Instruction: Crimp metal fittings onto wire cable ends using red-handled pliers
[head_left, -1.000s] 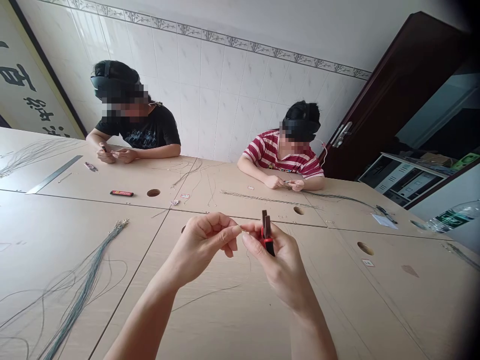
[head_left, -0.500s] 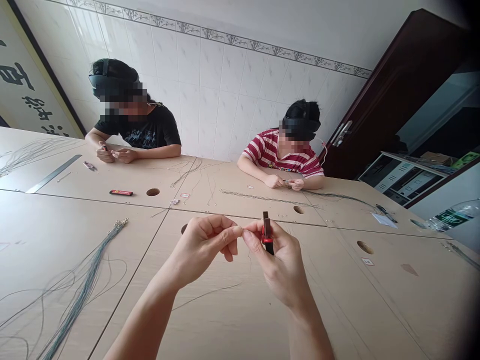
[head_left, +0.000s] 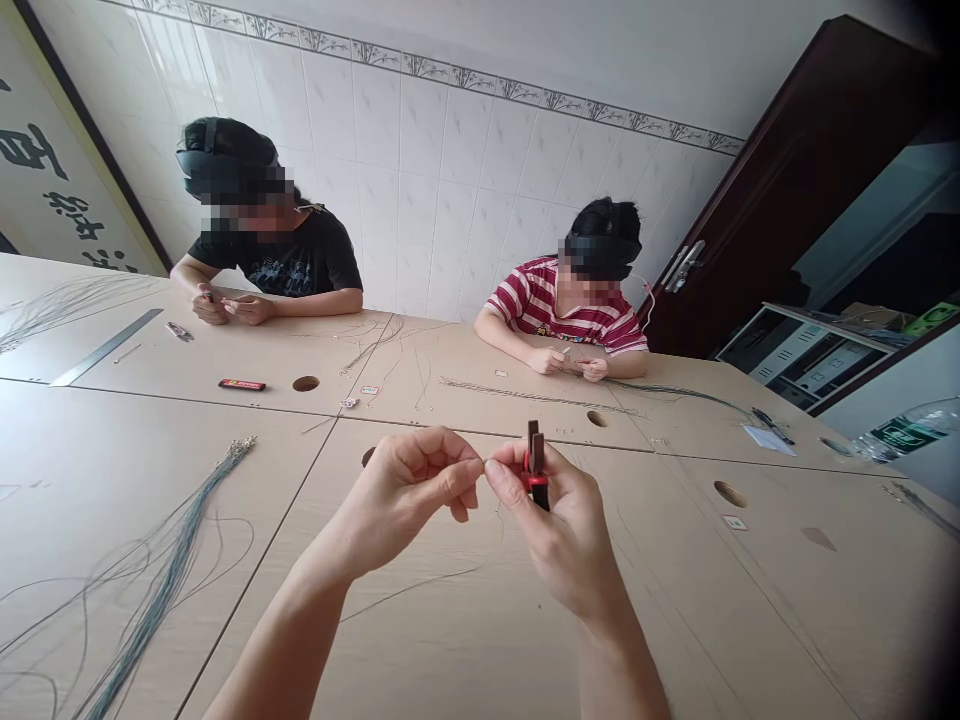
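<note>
My left hand [head_left: 416,490] is closed, thumb pressed to forefinger, on something too small to make out. Its fingertips almost meet those of my right hand [head_left: 551,505], which is wrapped round small pliers [head_left: 535,465] with red and black handles; their dark jaws point up. The right thumb and forefinger also pinch together, and what lies between them is too small to tell. A thin cord [head_left: 412,590] lies on the table below my hands.
On the table [head_left: 300,560] a bundle of grey-green cords [head_left: 176,550] lies at the left. Across it sit two people, in black [head_left: 307,255] and in red stripes [head_left: 540,300]. A red-black object [head_left: 242,385], a steel ruler [head_left: 109,347] and a bottle [head_left: 911,430] are farther off.
My fingertips have drawn very slightly apart, and the pliers' jaws show a little wider. The hand of the person in stripes has shifted slightly.
</note>
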